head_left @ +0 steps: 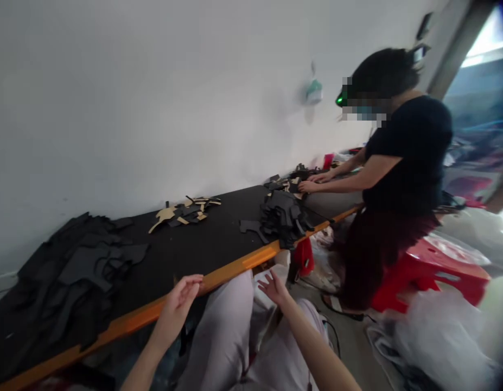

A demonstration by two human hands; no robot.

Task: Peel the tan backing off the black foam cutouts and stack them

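My left hand (182,298) is raised just beside the orange edge of the black table (202,233), fingers loosely apart and holding nothing. Over my lap, my right hand (274,288) has its fingers spread, with nothing in it. A large heap of black cut pieces (88,266) covers the left part of the table. Near the wall lies a small pile of tan and black scraps (182,212). Another stack of black pieces (281,214) sits by the table edge on the right, with one piece (251,225) sticking out leftward.
A person in a dark shirt (414,146) stands at the table's far right, both hands on pieces there. Behind that person is a red stool (446,266). Clear plastic bags (438,331) lie on the floor at right. A green-and-white item (314,92) hangs on the wall.
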